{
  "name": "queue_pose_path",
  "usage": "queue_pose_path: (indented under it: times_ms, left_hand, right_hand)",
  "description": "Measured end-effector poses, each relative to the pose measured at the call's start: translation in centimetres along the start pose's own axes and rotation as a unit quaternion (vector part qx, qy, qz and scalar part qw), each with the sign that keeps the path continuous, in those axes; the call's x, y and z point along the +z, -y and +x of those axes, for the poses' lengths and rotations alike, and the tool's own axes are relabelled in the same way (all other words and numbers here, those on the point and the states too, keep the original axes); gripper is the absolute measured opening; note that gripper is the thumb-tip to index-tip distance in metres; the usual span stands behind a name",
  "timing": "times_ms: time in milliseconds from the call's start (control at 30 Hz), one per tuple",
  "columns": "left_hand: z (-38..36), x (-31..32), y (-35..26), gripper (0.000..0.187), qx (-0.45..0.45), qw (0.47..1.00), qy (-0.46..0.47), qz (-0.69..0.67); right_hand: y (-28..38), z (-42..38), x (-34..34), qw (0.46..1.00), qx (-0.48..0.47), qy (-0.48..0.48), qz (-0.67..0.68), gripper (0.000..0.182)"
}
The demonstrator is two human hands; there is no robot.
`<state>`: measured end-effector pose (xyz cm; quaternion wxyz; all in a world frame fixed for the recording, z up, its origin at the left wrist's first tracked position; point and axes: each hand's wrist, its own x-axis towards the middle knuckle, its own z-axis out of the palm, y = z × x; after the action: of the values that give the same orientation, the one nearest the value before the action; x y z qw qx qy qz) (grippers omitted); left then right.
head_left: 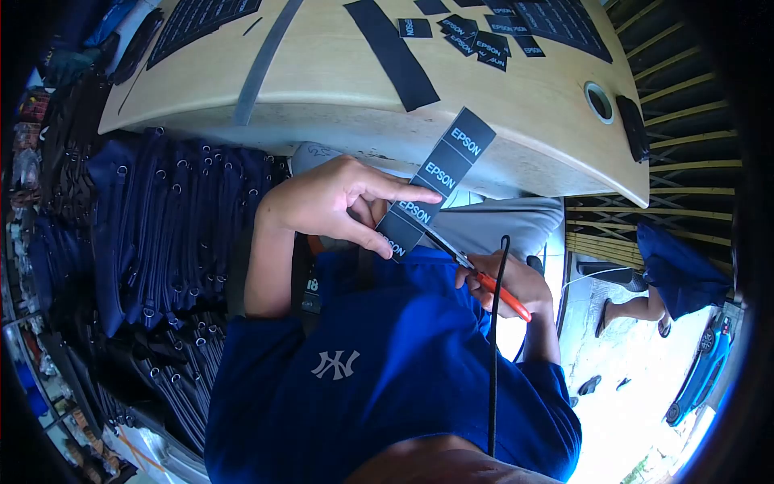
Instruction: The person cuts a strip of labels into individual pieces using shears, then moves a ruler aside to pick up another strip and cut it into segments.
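My left hand point(334, 200) pinches a dark strip of EPSON labels point(451, 157) between thumb and fingers. The strip slants in front of my chest, with several printed labels along it and thin lines between them. My right hand point(516, 278) is closed round the orange handles of a pair of scissors point(501, 296). The blades reach the strip's right edge near the lower labels; whether they are parted there I cannot make out.
On the wooden table point(322, 81) lie several cut EPSON labels point(488, 44), a plain dark strip point(393, 56) and printed sheets point(564, 28). Navy bags with metal rings point(173, 218) are stacked at left. Another person's leg point(633, 310) shows at right, by a folding gate point(685, 137).
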<state>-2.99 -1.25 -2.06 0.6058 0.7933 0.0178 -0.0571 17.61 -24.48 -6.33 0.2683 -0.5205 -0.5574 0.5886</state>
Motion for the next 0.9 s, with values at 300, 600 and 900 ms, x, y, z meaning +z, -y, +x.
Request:
queue_pose_path:
  times_ms: [300, 600, 900]
  left_hand:
    - [1.0, 0.0, 0.4, 0.074, 0.004, 0.999, 0.027, -0.040]
    - [1.3, 0.0, 0.6, 0.074, 0.008, 0.999, 0.034, -0.040]
    - [1.4, 0.2, 1.0, 0.071, 0.033, 0.999, 0.026, -0.029]
  right_hand:
    - [-0.2, 0.1, 0.0, 1.000, 0.009, 0.010, -0.021, 0.080]
    - [-0.8, 0.1, 0.3, 0.995, -0.077, -0.025, -0.060, 0.009]
    - [-0.2, 0.1, 0.0, 0.998, -0.056, -0.009, -0.037, 0.025]
